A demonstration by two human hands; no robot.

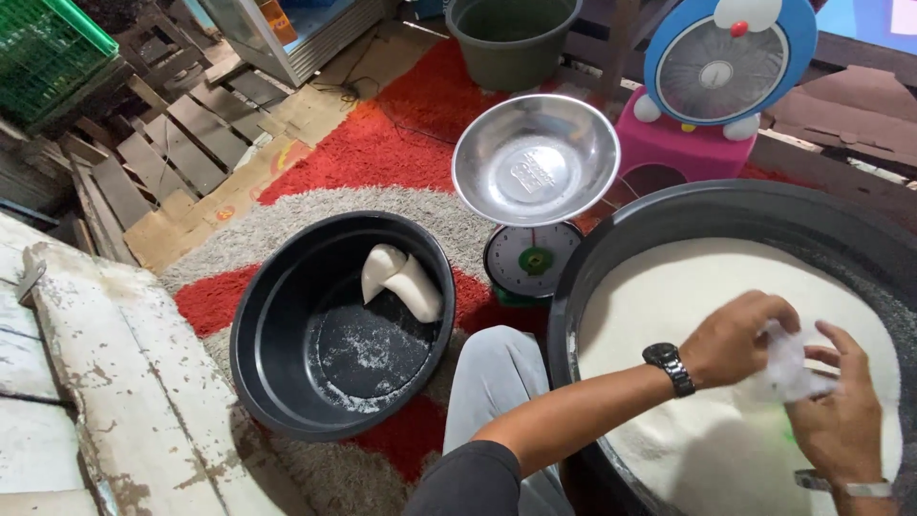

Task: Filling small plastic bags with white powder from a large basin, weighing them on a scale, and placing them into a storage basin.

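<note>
The thin clear plastic bag (788, 368) sits between your two hands, held just above the white grain (688, 287) that fills the big dark tub (583, 287) at the lower right. Your left hand (740, 339), the one with the black wristwatch (669, 368), reaches across from the middle of the view and its grip is pinched together on the upper left edge of the bag. Your right hand (841, 416), with a metal bracelet (850, 489) at the wrist, comes up from the bottom edge; its fingers are closed on the right side of the bag, and the thumb points up beside it. The bag is crumpled, and you cannot tell whether anything is inside it.

Your knee in light grey cloth (497, 382) lies just left of the tub. Beyond it stands a kitchen scale with a green dial (530, 260) carrying a shiny steel bowl (535, 158). To the left of the scale rests a black basin (287, 325) holding two filled white bags (401, 282) against its far wall and a scatter of grains on its bottom. All of this sits on a red and grey rug (382, 143). Behind are a green bucket (511, 43), a blue and pink toy-shaped fan (731, 67), wooden pallets (162, 143), and a worn white-painted plank (105, 382) at your left.
</note>
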